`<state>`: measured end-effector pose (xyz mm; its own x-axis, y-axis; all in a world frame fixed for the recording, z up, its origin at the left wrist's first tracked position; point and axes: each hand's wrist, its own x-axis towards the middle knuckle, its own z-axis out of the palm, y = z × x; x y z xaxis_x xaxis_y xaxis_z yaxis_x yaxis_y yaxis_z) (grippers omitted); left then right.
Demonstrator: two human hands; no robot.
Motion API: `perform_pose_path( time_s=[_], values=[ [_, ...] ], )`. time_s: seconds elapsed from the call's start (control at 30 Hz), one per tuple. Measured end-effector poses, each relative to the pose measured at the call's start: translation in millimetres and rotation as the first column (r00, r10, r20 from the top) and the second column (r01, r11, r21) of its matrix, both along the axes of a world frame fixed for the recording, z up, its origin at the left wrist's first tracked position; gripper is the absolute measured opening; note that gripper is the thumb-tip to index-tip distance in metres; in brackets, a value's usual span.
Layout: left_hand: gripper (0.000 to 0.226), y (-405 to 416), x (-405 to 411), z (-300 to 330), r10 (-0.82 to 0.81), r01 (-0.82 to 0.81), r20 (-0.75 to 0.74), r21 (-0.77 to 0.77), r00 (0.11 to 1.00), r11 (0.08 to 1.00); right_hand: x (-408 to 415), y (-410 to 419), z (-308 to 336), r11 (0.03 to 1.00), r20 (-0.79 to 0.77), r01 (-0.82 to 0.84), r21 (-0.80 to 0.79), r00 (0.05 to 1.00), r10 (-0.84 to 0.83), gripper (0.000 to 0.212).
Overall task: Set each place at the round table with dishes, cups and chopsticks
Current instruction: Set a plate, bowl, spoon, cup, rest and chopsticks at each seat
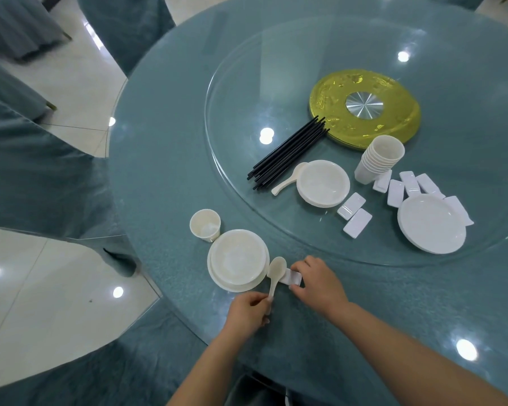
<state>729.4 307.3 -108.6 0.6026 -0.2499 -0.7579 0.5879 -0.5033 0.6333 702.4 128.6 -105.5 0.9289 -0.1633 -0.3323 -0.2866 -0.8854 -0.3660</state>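
Observation:
At the table's near edge a cream bowl [236,257] sits on a plate [235,285], with a single cup [205,229] just behind it. My left hand [248,312] pinches the handle of a cream spoon [276,271] whose bowl end lies beside the plate. My right hand [317,281] holds a small white rest [291,279] against the table, right next to the spoon. On the glass turntable [232,142] lie black chopsticks [288,153], a stack of bowls [323,183] with a spoon [288,178], stacked cups [379,158], a pile of plates [431,224] and several white rests [354,218].
A gold disc [364,109] with a metal hub marks the turntable's centre. Chairs in blue-grey covers [33,171] stand along the left of the round table [165,171], and another one [71,376] is near me. Glossy floor tiles [41,288] show between them.

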Motion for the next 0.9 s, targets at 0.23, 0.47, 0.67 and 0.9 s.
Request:
perform_pose_path(
  time_s=[0.23, 0.47, 0.67, 0.9],
  values=[
    [0.021, -2.4, -0.7, 0.4, 0.014, -0.014, 0.016, 0.021, 1.0, 1.0, -3.0, -2.1, -1.6, 1.0, 0.004, -0.005, -0.009, 1.0, 0.005, 0.031],
    [0.02, -1.6, -0.5, 0.9, 0.017, -0.017, 0.014, 0.029, 1.0, 0.999, -1.1, -2.9, -1.4, 1.0, -0.005, -0.013, -0.008, 1.0, 0.013, 0.031],
    [0.015, -1.3, -4.2, 2.2, 0.003, -0.004, 0.039, 0.024, 0.999, 1.0, -2.0, -3.5, -2.1, 1.0, 0.004, -0.001, 0.0, 1.0, 0.001, 0.033],
    [0.02, 2.2, 0.5, 12.5, -0.151, 0.134, 0.1, 0.154, 0.983, 0.979, 4.4, -14.5, 4.0, 0.999, 0.204, 0.02, 0.048, 0.979, -0.029, 0.028]
  ],
)
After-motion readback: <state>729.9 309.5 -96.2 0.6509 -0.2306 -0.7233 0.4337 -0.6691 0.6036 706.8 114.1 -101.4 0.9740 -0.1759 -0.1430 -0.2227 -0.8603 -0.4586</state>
